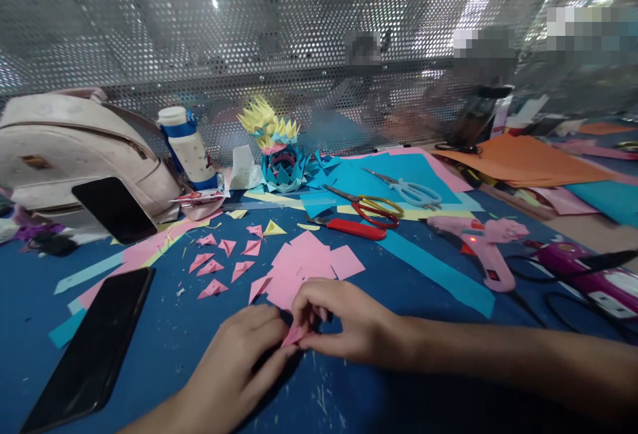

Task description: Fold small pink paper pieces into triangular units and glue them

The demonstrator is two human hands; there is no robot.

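Note:
Between my two hands is a small folded piece of pink paper (293, 335), close to the table's near side. My left hand (249, 347) pinches its left end with thumb and fingers. From the right, my right hand (339, 318) grips the other end between thumb and forefinger. Just beyond my hands lies a loose pile of pink paper squares (304, 261). Several small folded pink triangles (212, 266) are spread to the left of that pile, with a yellow one (274, 228) behind them.
Red-handled scissors (369, 211), light blue scissors (411, 191) and a red cutter (356, 228) lie beyond the pile. A pink glue gun (478, 241) with a cord sits right. Phones (94, 347), a bottle (187, 145) and a backpack (74, 148) stand left. A paper model (282, 161) is behind.

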